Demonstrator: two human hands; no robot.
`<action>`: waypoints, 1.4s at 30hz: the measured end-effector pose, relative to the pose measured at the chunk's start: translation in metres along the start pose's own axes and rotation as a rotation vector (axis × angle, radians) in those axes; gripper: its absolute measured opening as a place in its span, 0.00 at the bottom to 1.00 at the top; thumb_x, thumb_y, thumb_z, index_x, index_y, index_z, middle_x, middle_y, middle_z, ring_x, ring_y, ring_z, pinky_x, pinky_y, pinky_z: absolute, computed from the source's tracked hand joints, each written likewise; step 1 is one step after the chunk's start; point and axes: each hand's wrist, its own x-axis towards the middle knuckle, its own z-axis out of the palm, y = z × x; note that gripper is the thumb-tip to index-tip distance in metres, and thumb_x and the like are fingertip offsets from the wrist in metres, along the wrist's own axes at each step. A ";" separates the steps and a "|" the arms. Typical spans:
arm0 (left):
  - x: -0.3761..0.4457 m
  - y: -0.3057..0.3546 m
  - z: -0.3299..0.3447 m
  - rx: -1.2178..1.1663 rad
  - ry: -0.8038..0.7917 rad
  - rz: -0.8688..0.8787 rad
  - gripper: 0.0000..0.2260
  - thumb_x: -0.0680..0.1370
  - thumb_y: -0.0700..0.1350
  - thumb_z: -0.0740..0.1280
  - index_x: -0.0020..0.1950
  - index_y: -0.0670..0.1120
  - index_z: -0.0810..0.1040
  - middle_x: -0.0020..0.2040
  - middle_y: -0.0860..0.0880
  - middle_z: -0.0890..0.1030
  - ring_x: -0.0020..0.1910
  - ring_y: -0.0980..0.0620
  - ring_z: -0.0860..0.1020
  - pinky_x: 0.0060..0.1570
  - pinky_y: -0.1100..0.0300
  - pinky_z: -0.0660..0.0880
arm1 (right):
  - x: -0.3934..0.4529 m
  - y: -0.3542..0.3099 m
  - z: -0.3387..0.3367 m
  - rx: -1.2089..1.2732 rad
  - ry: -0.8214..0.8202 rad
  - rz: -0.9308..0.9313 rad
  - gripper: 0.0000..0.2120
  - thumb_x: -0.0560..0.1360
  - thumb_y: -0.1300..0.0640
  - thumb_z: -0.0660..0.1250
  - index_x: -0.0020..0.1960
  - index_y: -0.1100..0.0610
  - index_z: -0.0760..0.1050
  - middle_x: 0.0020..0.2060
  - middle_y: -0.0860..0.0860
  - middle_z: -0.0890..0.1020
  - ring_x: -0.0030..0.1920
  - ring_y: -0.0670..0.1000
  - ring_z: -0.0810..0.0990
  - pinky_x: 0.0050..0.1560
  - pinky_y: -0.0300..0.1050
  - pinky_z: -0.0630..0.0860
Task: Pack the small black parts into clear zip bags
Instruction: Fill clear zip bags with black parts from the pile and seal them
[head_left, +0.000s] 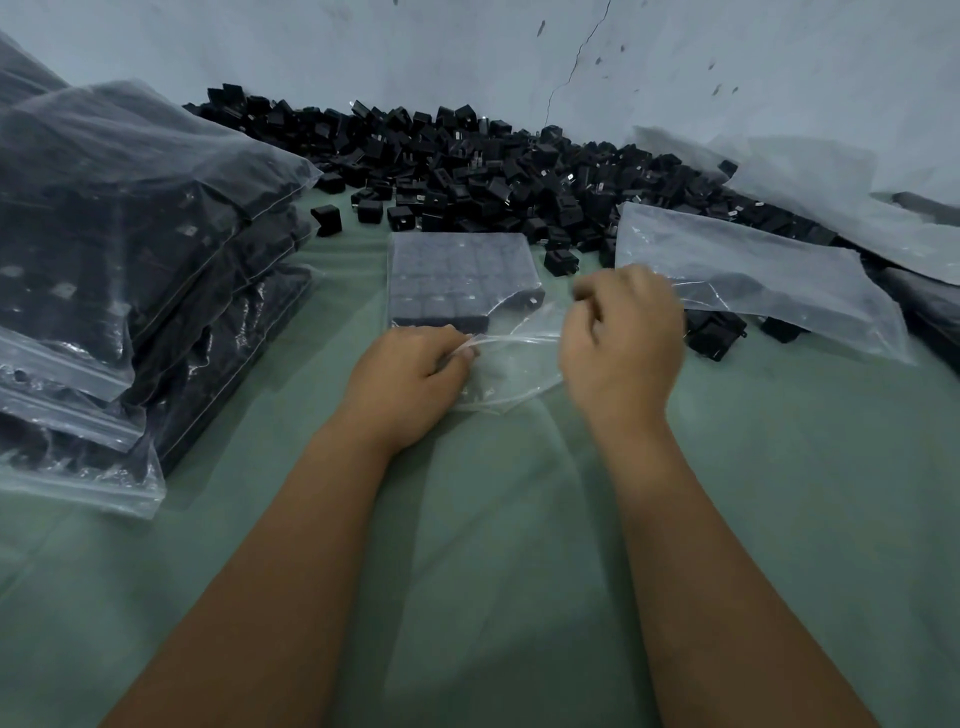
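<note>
A clear zip bag (457, 270) lies in the middle of the green cloth, with small black parts packed in neat rows in its far half. My left hand (405, 379) pinches the bag's open near edge on the left. My right hand (623, 332) hovers with curled fingers at the right side of the bag's mouth; whether it holds a part or the plastic is hidden. A big loose heap of small black parts (509, 176) lies beyond the bag against the wall.
A stack of filled zip bags (119, 270) stands at the left. An empty clear bag (753, 270) rests on loose parts at the right, with more plastic (831, 197) behind it. A pale wall closes off the back. Green cloth (493, 519) covers the surface.
</note>
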 end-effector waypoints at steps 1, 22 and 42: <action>0.000 0.000 0.000 -0.003 -0.003 0.000 0.13 0.81 0.45 0.62 0.38 0.43 0.73 0.35 0.49 0.77 0.38 0.48 0.74 0.41 0.48 0.71 | 0.005 0.014 -0.002 -0.036 0.030 0.098 0.14 0.70 0.60 0.59 0.49 0.59 0.81 0.46 0.57 0.79 0.47 0.58 0.75 0.46 0.48 0.70; 0.003 -0.004 0.004 0.059 0.015 0.046 0.12 0.82 0.46 0.62 0.47 0.38 0.79 0.49 0.41 0.81 0.50 0.43 0.77 0.53 0.49 0.69 | 0.002 0.066 0.020 0.045 -0.315 0.451 0.15 0.70 0.62 0.68 0.55 0.48 0.77 0.56 0.50 0.75 0.59 0.52 0.73 0.50 0.41 0.67; 0.002 0.000 0.000 0.004 -0.026 0.033 0.20 0.77 0.54 0.56 0.47 0.39 0.80 0.47 0.43 0.82 0.52 0.44 0.78 0.54 0.48 0.71 | 0.008 0.032 0.004 0.312 0.046 0.401 0.10 0.70 0.54 0.70 0.49 0.47 0.72 0.46 0.41 0.72 0.43 0.45 0.77 0.40 0.29 0.70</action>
